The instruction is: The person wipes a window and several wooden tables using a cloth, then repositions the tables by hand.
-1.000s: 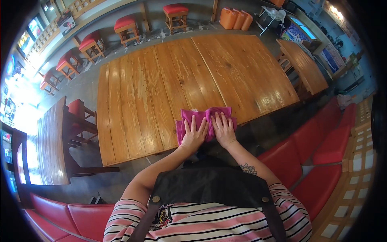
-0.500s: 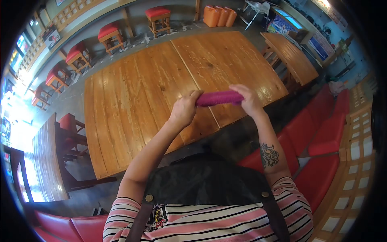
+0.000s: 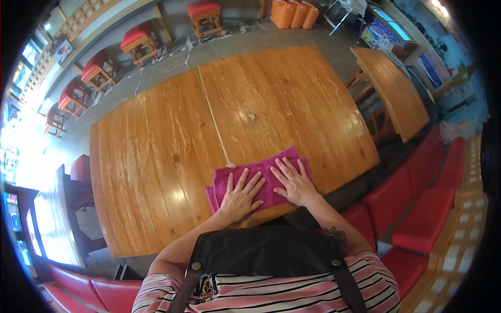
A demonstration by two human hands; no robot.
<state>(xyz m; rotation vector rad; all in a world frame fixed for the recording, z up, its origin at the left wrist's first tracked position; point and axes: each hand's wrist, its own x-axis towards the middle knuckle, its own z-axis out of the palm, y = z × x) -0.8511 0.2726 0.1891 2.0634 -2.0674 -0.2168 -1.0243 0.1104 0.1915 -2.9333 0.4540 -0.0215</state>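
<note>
A folded magenta cloth [image 3: 267,180] lies flat on the wooden table [image 3: 250,115], close to the edge nearest my body. My left hand [image 3: 241,194] rests palm down on its left part with the fingers spread. On the right part, my right hand [image 3: 293,181] is also pressed flat, fingers apart. The two hands are separated by a strip of cloth, and neither is closed on it.
Red-topped stools [image 3: 138,39] line the far wall. Orange containers [image 3: 295,14] stand at the back. A smaller wooden table [image 3: 394,88] is at the right, with a red bench [image 3: 394,203] nearer me. Another table [image 3: 57,219] stands at the left.
Half a second ago both hands held the cloth bunched up above the table. Now it is spread on the tabletop and my hands have opened flat on it. The view has shifted too.
</note>
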